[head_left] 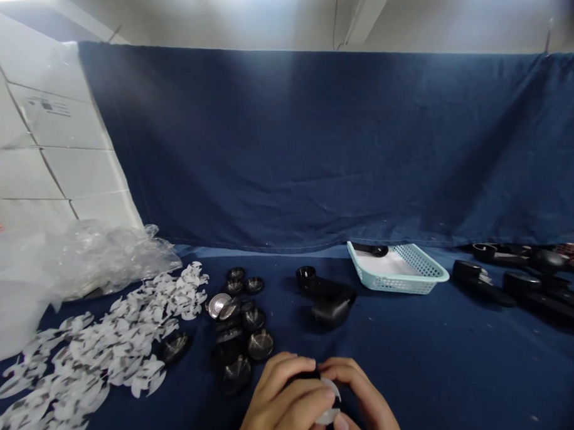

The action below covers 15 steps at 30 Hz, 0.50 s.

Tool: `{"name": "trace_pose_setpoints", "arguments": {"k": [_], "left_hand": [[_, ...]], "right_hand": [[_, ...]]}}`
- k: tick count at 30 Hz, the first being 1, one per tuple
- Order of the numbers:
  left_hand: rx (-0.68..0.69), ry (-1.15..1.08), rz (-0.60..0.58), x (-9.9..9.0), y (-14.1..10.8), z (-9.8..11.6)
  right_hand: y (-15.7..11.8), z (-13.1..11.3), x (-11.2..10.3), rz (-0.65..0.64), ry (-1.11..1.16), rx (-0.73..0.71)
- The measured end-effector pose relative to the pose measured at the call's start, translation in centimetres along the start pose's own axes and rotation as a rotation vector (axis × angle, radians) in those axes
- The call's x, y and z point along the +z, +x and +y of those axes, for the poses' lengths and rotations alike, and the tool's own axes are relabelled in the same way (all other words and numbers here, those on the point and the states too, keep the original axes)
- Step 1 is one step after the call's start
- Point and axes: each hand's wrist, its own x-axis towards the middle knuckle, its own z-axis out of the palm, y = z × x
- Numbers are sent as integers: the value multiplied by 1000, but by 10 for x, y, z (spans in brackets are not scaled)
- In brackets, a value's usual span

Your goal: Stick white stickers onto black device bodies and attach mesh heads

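At the bottom centre, my left hand point(286, 400) wraps its fingers round a dark round part, most of which is hidden. My right hand point(364, 397) closes on the same part from the other side, with its thumb at a white plastic piece point(328, 417) that shows between the hands. Left of my hands lies a group of black round caps point(260, 345), one with a silvery perforated disc point(218, 305). A black handled part point(332, 306) rests on the blue cloth just beyond my hands.
Many white curved plastic pieces point(117, 337) spread over the left side, with clear plastic bags point(109, 255) behind them. A light-blue basket point(402, 283) stands at the back right. Several black handled parts point(480, 283) lie at the far right. A blue curtain point(289, 146) hangs behind.
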Motion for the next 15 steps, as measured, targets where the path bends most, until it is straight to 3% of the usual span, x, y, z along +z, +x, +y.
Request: {"name": "trace_pose_setpoints", "arguments": {"k": [8, 12, 15], "left_hand": [[-58, 17, 66, 3, 0, 3], [-77, -9, 41, 2, 2, 1], [-87, -15, 39, 2, 1, 1]], "right_hand": [[1, 4, -3, -42, 1, -25], [0, 7, -2, 16, 43, -10], [1, 6, -2, -20, 54, -20]]}}
